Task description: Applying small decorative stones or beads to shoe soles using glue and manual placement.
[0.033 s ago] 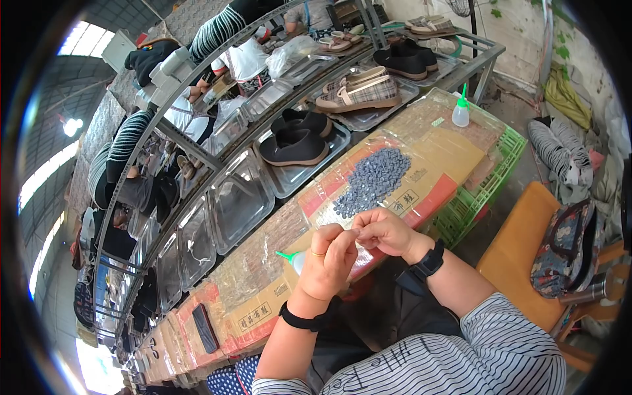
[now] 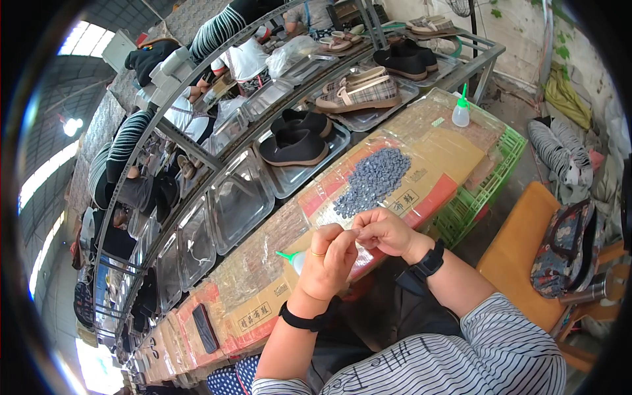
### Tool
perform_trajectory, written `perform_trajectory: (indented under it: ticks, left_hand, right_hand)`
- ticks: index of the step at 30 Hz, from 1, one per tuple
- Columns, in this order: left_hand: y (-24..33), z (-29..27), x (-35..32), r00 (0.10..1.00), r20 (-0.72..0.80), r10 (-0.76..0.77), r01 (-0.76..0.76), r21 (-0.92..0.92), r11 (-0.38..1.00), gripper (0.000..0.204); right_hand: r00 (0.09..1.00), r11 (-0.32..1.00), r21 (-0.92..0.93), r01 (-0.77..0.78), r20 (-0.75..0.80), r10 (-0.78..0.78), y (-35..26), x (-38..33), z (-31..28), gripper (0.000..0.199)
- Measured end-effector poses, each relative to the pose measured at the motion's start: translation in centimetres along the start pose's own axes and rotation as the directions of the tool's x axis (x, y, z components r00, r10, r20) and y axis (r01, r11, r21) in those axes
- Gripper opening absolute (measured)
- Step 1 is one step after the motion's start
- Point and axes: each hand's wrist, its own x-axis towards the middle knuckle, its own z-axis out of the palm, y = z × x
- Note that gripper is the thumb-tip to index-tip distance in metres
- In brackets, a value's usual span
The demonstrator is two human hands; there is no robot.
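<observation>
My left hand (image 2: 326, 262), with a ring on one finger, is closed in a pinch. Its fingertips meet those of my right hand (image 2: 388, 234), which is pinched shut as well. Whatever the fingers hold is too small or too hidden to make out. Just beyond them, a pile of small grey-blue button-like pieces (image 2: 376, 176) is spread on the cardboard-covered bench (image 2: 230, 289). A small squeeze bottle with a green nozzle (image 2: 297, 262) lies partly behind my left hand. Another white squeeze bottle (image 2: 461, 114) stands upright at the bench's far right end.
Along the bench's far side runs a row of metal trays (image 2: 238, 204). Black shoes (image 2: 293, 146) and plaid shoes (image 2: 361, 92) sit in some. A phone (image 2: 205, 328) lies at left. A green crate (image 2: 484, 191) is under the bench; an orange chair (image 2: 517, 237) stands right. People work beyond.
</observation>
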Motion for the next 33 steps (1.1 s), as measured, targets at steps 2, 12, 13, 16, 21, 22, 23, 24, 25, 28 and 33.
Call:
perform_trajectory:
  ticks: [2,12,13,16,21,22,23,24,25,28,33]
  left_hand:
    - [0.1,-0.2,0.0,1.0,-0.01,-0.007,0.007,-0.001,1.0,0.046]
    - [-1.0,-8.3,-5.3,0.92,-0.291,-0.261,0.327,0.206,0.922,0.029]
    - [-1.4,-9.4,-6.7,0.901,-0.31,-0.303,0.381,0.236,0.894,0.027]
    - [-2.8,-12.0,-11.7,0.836,-0.335,-0.435,0.513,0.196,0.836,0.027]
    - [-4.5,-15.2,-19.1,0.646,-0.41,-0.644,0.725,0.065,0.685,0.015]
    - [-4.6,-15.3,-20.2,0.64,-0.421,-0.643,0.727,0.061,0.684,0.015]
    - [-4.6,-15.2,-21.2,0.47,-0.412,-0.78,0.798,-0.179,0.575,0.012]
    - [-4.5,-15.2,-21.8,0.289,-0.356,-0.889,0.808,-0.406,0.426,0.012]
    - [-4.7,-14.7,-21.6,0.258,-0.387,-0.885,0.727,-0.526,0.442,0.013]
    - [-5.0,-15.6,-21.5,0.138,-0.371,-0.918,0.661,-0.656,0.365,0.016]
    - [-4.6,-15.6,-21.4,0.299,-0.393,-0.869,0.711,-0.516,0.478,0.022]
  right_hand:
    - [1.0,1.0,-0.001,-0.002,0.001,0.002,0.0,0.1,0.0,0.008]
    - [0.993,0.988,-0.135,0.075,-0.078,-0.086,0.8,0.1,0.9,0.009]
    - [0.991,0.948,-0.317,0.015,-0.124,-0.057,0.5,0.2,1.5,0.011]
    - [0.992,0.741,-0.671,-0.028,-0.109,-0.061,-2.0,1.4,3.3,0.016]
    - [0.903,-0.17,-0.95,0.263,0.305,-0.303,-6.7,9.9,3.6,0.012]
    - [0.911,-0.318,-0.922,0.221,0.312,-0.271,-7.4,11.8,3.6,0.015]
    - [0.933,-0.38,-0.907,0.181,0.28,-0.226,-7.8,13.7,3.6,0.021]
    - [0.952,-0.44,-0.886,0.148,0.249,-0.18,-8.0,15.8,3.7,0.026]
    - [0.962,-0.485,-0.865,0.128,0.227,-0.15,-8.3,17.8,2.7,0.037]
    - [0.962,-0.569,-0.821,0.042,0.188,-0.2,-8.2,22.7,1.1,0.028]
    - [1.0,-0.763,-0.646,-0.003,0.019,-0.019,-8.4,26.8,-1.1,0.027]
